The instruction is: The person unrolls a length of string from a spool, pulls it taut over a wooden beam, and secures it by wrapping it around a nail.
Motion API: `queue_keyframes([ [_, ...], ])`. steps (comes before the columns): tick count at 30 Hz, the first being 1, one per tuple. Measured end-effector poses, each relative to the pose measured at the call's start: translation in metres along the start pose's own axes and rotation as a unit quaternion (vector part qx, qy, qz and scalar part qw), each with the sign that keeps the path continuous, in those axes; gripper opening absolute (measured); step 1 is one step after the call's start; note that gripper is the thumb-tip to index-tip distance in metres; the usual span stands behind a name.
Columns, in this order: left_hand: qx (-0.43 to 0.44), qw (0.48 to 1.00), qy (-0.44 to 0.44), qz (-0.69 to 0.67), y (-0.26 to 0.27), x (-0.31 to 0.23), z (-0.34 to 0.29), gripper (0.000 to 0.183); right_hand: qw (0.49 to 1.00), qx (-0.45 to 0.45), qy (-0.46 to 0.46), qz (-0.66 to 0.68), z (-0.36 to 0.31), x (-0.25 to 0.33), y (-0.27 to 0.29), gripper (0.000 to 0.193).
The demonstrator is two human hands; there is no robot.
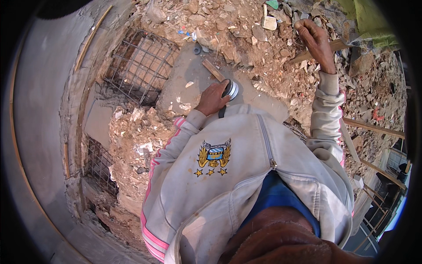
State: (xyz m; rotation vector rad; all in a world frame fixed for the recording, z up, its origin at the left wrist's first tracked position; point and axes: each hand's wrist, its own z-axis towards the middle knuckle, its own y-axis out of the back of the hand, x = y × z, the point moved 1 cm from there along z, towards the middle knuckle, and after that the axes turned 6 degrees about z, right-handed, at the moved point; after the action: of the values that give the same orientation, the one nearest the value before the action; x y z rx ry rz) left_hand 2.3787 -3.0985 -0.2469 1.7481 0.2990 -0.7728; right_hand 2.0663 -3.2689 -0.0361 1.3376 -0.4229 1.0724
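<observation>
My left hand (pixel 213 97) is in front of my chest, its fingers closed round a small spool-like thing (pixel 233 90) with white and dark bands. Part of it is hidden by the fingers. Raised to the far right, my right hand (pixel 315 42) has its fingers curled and the thumb and forefinger pinched together. Whatever sits in that pinch is too small to make out. A short wooden piece (pixel 212 70) lies on grey concrete just beyond the left hand.
Steel rebar cages (pixel 143 64) sit in pits at the left, beside a grey wall (pixel 39 110). Broken rubble (pixel 237 31) covers the ground ahead. Wooden planks (pixel 373 127) lie at the right, and green cloth (pixel 369 20) hangs at the far right.
</observation>
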Motion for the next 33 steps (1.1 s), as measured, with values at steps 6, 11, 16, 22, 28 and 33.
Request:
queue_keyframes([
  [6,-0.154,0.972,0.118,-0.129,0.010,0.026,0.037,0.071,0.995,0.079,-0.020,0.058,-0.044,0.066,-0.029,0.027],
  [11,-0.285,0.878,0.131,-0.360,0.033,0.048,0.069,0.072,0.985,0.137,-0.051,0.096,-0.089,0.096,-0.043,0.020],
  [16,-0.323,0.799,0.131,-0.490,0.052,0.038,0.089,0.066,0.935,0.281,-0.097,0.191,-0.133,0.078,-0.060,0.015],
  [22,-0.206,0.685,0.094,-0.693,0.087,0.011,0.105,0.058,0.922,0.284,-0.175,0.198,-0.172,-0.005,-0.095,0.011],
  [28,-0.015,0.735,-0.042,-0.676,0.115,-0.028,0.082,0.062,0.958,0.144,-0.228,0.095,-0.177,-0.102,-0.080,0.009],
  [33,0.315,0.829,-0.125,-0.446,0.091,-0.072,0.058,0.072,0.979,-0.082,-0.115,-0.149,-0.118,-0.106,-0.056,0.024],
])
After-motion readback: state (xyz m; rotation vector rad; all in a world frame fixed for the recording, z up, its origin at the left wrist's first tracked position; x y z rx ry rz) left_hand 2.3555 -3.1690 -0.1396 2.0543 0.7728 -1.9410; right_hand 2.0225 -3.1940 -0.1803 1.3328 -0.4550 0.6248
